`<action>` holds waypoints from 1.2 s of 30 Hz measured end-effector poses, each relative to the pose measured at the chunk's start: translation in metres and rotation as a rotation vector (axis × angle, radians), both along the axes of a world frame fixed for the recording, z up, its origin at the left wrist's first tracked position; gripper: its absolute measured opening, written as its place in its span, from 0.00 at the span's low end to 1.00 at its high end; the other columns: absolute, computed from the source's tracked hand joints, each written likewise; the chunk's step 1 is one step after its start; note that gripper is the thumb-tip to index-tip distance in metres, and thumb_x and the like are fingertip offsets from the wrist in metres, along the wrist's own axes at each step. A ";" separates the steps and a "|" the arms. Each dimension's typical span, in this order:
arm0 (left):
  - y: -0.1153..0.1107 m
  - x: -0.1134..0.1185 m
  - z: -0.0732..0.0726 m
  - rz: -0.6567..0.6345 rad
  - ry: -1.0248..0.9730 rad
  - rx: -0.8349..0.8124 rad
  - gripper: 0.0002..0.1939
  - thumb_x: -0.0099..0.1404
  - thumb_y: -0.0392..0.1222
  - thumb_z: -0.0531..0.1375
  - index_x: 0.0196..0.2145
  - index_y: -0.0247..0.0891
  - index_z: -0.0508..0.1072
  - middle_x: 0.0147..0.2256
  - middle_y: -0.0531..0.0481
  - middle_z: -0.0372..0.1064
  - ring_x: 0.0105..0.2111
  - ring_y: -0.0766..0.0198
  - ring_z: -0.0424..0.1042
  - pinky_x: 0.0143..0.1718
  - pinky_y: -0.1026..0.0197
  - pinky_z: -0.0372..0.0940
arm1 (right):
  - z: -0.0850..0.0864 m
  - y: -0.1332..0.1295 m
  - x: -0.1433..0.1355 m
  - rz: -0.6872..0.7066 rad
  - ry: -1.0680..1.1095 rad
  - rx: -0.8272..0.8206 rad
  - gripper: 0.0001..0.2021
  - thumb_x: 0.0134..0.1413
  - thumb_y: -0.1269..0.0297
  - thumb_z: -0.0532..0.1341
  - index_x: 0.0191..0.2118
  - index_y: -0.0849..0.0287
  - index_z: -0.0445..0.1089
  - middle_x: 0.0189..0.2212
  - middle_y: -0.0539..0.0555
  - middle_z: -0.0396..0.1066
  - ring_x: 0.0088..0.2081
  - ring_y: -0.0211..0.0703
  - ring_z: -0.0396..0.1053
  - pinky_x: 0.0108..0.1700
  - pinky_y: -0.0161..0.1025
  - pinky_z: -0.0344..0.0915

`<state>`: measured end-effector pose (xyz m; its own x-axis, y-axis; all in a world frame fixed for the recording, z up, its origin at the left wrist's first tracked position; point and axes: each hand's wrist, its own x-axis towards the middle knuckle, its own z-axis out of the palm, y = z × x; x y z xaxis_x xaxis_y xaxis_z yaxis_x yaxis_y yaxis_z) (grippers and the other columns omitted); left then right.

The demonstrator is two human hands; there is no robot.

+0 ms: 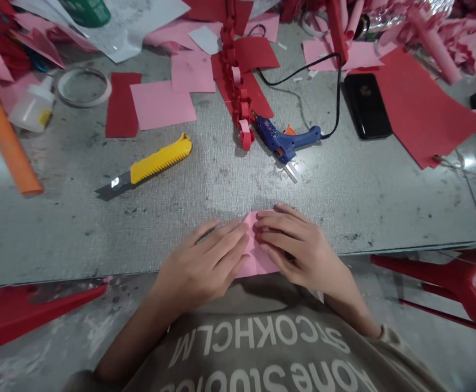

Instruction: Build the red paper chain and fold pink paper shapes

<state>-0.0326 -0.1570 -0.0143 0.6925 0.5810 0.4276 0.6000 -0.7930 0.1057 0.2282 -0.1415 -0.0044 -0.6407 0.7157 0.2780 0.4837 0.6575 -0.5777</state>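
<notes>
OK, both hands in close: L hand & R hand lie palm-down over a creased pink sheet at the near edge of the worktop. L fingers long & loosely spread, tips on the sheet's L side; R fingers slightly bent, spread across its R side, neither set closed up. Bit of pink shows btwn the fingertips, w/ a crease running thru it. Beyond L fingers, off to the left: yellow cutter, blade showing. Beyond R fingers: blue glue gun, nozzle just beside a red-and-pink paper chain. Farther out, right of R fingers: black phone-like slab next to a big red sheet. Far left of L fingers: orange strip.
</notes>
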 end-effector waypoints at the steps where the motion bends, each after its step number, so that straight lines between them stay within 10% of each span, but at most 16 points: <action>1: 0.000 0.000 -0.001 0.001 -0.007 0.002 0.13 0.79 0.37 0.60 0.57 0.31 0.78 0.58 0.39 0.80 0.57 0.52 0.81 0.61 0.48 0.71 | 0.000 0.000 0.000 -0.001 0.002 0.006 0.09 0.71 0.74 0.62 0.51 0.58 0.76 0.56 0.56 0.79 0.63 0.47 0.75 0.76 0.57 0.62; 19: -0.002 0.000 -0.005 -0.025 -0.051 -0.013 0.14 0.76 0.37 0.63 0.57 0.31 0.78 0.58 0.39 0.81 0.60 0.50 0.81 0.66 0.46 0.71 | 0.001 0.001 -0.001 -0.007 0.012 0.005 0.10 0.72 0.73 0.61 0.52 0.56 0.76 0.56 0.56 0.80 0.64 0.47 0.75 0.75 0.57 0.65; 36: -0.002 -0.001 -0.012 -0.033 -0.076 -0.078 0.18 0.77 0.37 0.61 0.61 0.31 0.77 0.60 0.36 0.79 0.62 0.47 0.79 0.63 0.46 0.76 | -0.002 -0.002 -0.007 -0.005 -0.149 0.087 0.26 0.75 0.73 0.58 0.73 0.53 0.66 0.70 0.54 0.70 0.69 0.52 0.70 0.74 0.60 0.64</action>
<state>-0.0337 -0.1586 -0.0259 0.6793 0.5918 0.4339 0.5614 -0.7999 0.2120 0.2217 -0.1439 -0.0061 -0.6762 0.6960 0.2413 0.5628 0.6995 -0.4405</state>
